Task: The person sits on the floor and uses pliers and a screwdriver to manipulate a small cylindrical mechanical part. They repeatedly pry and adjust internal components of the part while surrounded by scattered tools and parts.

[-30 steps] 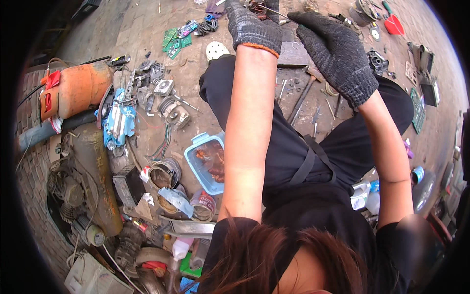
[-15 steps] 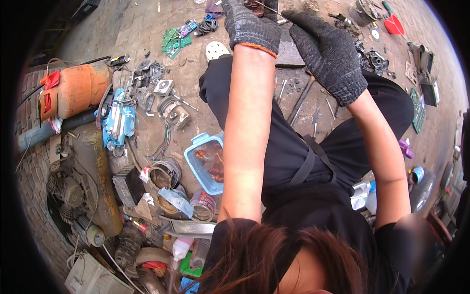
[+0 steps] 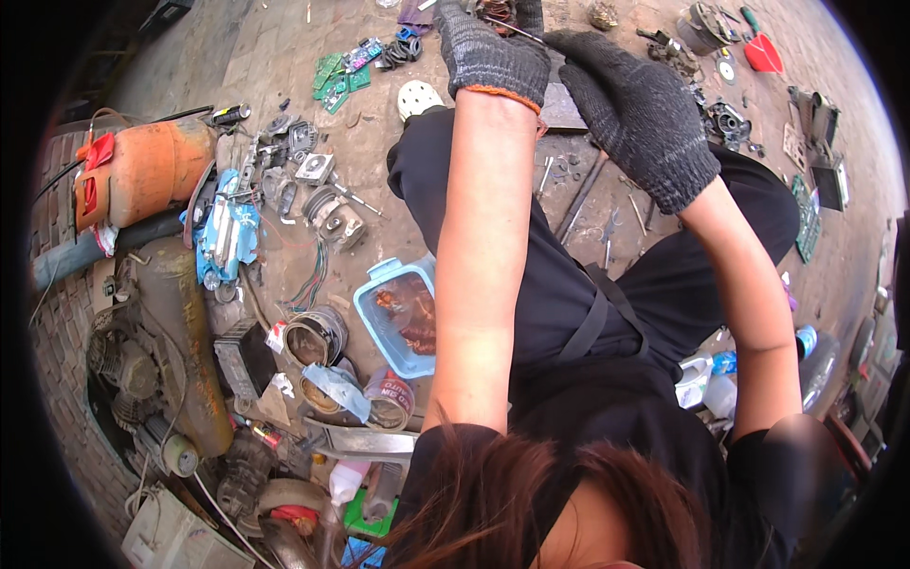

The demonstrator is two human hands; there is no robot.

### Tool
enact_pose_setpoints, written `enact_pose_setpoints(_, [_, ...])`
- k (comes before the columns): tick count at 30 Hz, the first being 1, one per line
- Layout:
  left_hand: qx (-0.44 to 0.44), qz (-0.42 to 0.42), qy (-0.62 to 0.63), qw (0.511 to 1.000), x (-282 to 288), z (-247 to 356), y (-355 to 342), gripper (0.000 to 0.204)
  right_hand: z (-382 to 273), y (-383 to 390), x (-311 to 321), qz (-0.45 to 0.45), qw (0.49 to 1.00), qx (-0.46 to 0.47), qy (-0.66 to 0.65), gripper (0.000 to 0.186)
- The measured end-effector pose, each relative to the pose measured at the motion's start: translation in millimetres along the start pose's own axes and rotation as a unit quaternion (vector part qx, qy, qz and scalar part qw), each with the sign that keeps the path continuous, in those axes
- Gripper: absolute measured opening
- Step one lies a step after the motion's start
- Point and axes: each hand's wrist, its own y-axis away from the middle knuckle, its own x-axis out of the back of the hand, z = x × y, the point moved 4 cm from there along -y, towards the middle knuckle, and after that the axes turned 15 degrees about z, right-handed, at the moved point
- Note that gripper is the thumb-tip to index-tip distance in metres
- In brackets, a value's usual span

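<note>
Both gloved hands, left (image 3: 493, 47) and right (image 3: 640, 119), outstretched, fingers curled.

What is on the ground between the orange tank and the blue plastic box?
In the head view, between the orange tank and the blue plastic box lie a blue crumpled part, small grey metal parts and a bundle of coloured wires.

The top edge cuts off the copper-wound part (image 3: 495, 11) the hands grip.

Single head-worn fisheye view, looking steeply down over wearer's hair, arms and lap onto ground (image 3: 379, 171) close below; edges bent.
</note>
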Motion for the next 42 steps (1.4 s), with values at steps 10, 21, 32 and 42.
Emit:
enact_pose_setpoints(10, [0.080,-0.010,0.005,0.997,-1,0,-4,0.035,0,-2,11,0.038,0.999,-0.009,-0.014,0.033])
enact_pose_setpoints(21, [0.054,0.008,0.010,0.998,2,1,-9,0.041,0,-6,0,0.035,0.999,0.017,0.018,0.032])
enact_pose_setpoints(32, [0.019,-0.023,0.017,0.999,3,1,-20,0.025,-3,2,-16,0.078,0.995,-0.030,0.053,0.028])
enact_pose_setpoints(42, [0.011,-0.023,-0.026,0.999,1,-6,-12,0.019,-27,-1,-16,-0.020,0.985,-0.008,0.171,0.030])
